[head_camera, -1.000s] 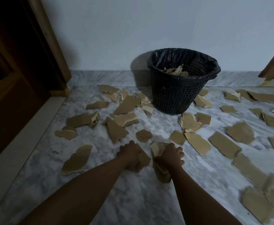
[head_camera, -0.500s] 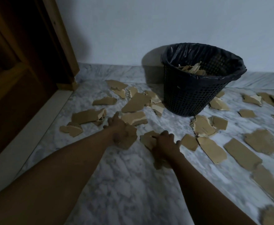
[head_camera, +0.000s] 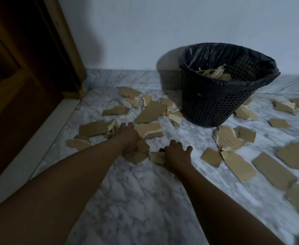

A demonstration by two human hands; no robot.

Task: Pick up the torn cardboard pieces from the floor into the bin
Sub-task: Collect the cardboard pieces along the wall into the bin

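Left grip (head_camera: 127, 136) clutching crumpled cardboard wad (head_camera: 137, 154), right grip (head_camera: 178, 156) clasping jagged scrap (head_camera: 156, 157), veined marble floor (head_camera: 145, 200)

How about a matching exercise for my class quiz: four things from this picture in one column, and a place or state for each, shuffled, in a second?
Things
1. bin
2. left hand
3. right hand
4. door

Places or states
A. dark wood, far left
B. on a flat piece on the floor
C. by the wall, scraps inside
D. grips a crumpled wad

Pairs: 1-C, 2-D, 3-B, 4-A
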